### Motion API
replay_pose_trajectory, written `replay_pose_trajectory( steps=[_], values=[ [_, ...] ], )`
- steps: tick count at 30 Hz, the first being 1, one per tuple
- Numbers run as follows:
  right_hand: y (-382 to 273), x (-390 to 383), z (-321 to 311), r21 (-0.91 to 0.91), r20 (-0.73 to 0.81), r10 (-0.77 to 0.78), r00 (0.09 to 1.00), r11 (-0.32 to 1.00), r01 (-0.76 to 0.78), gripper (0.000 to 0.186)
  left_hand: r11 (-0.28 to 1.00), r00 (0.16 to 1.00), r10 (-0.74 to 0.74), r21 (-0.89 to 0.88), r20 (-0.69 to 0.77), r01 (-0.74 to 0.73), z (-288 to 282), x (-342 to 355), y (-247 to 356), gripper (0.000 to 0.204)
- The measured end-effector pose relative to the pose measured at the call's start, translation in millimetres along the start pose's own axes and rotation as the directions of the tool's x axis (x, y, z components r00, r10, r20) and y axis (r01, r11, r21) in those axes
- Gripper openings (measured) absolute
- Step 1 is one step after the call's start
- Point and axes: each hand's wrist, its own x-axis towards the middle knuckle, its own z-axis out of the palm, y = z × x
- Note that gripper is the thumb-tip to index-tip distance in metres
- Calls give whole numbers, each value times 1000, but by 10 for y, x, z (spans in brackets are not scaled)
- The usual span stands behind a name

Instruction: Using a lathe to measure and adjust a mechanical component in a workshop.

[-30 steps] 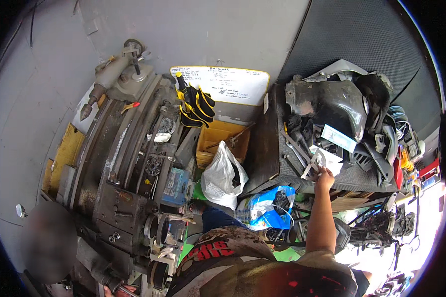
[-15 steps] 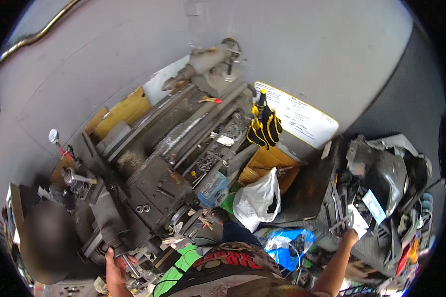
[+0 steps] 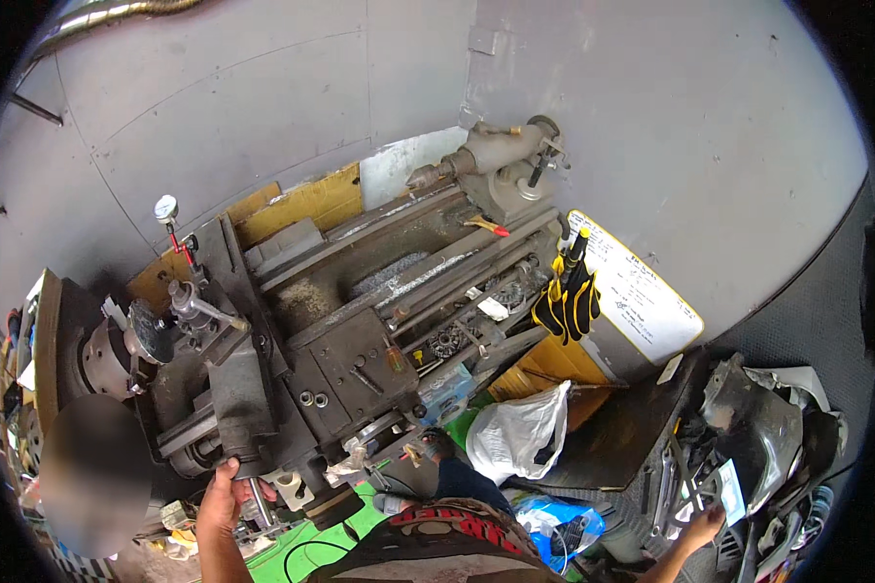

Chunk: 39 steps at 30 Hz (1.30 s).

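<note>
At the lower left, my left hand (image 3: 222, 497) is closed around the cylindrical metal handle (image 3: 240, 468) on the near end of a lathe's tool slide. A shiny rod (image 3: 262, 503) sticks out past the fingers. My right hand (image 3: 702, 528) reaches over the cluttered surface on the right, its fingers curled beside a light blue card (image 3: 732, 493). A dark flat metal bar (image 3: 687, 478) lies by the fingertips; what the fingers hold is hidden. The dark carriage (image 3: 335, 379) with two small sockets sits right of the left hand.
Behind stretch the lathe bed (image 3: 360, 262) and tailstock (image 3: 506, 151). A dial gauge (image 3: 166, 208) stands at the left. Black-and-yellow gloves (image 3: 569, 301) hang before a whiteboard (image 3: 642, 291). A white bag (image 3: 517, 432), a blue bag (image 3: 554, 530) and dark plastic panels (image 3: 753, 408) crowd the right.
The view has shifted, showing more of the lathe's left end. My left hand keeps its hold on the handle. My right hand is now closer to the blue card, covering where a white sheet lay.
</note>
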Motion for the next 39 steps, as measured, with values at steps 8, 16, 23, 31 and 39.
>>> replay_pose_trajectory(
  steps=[8,16,23,31,39],
  values=[
    [-2948,383,656,66,200,-592,781,803,592,29,996,1000,-16,88,4,16,-37,18,-7,76],
    [-5877,954,2637,219,89,-852,515,521,825,32,989,977,38,149,-212,-6,88,-91,-158,83],
    [-7233,838,4323,138,313,-798,516,576,806,38,981,863,87,191,-497,11,333,-162,-306,85],
    [-7483,759,5570,117,461,-794,397,498,859,26,991,786,106,125,-610,-37,632,-126,-247,93],
    [-7236,926,7603,208,513,-858,24,152,966,22,986,723,60,154,-688,65,884,-361,53,63]
  ],
)
